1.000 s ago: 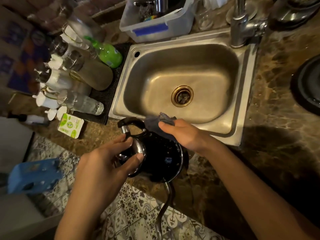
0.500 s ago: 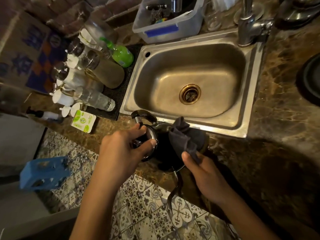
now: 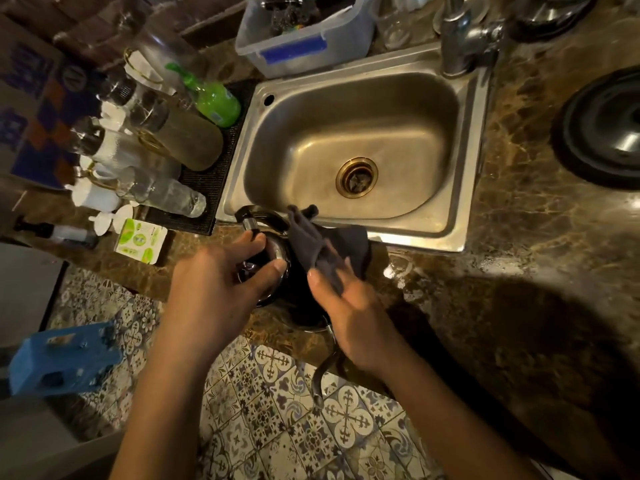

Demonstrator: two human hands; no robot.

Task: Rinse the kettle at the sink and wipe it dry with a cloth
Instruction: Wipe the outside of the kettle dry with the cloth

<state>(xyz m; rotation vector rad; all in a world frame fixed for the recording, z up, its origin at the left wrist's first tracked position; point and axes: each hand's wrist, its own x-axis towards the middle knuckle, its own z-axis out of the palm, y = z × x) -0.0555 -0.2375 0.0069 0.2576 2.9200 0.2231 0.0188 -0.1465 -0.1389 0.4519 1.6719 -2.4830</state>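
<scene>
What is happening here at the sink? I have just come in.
A person is wiping a black kettle at the counter edge, just in front of the steel sink. The left hand grips the kettle's top, its fingers curled round the shiny lid. The right hand holds a dark grey cloth against the kettle's side. No water is seen running into the sink.

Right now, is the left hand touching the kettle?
Touching. The head view shows the left hand with its thumb and fingers curled round the shiny top of the kettle, with no gap between them.
</scene>
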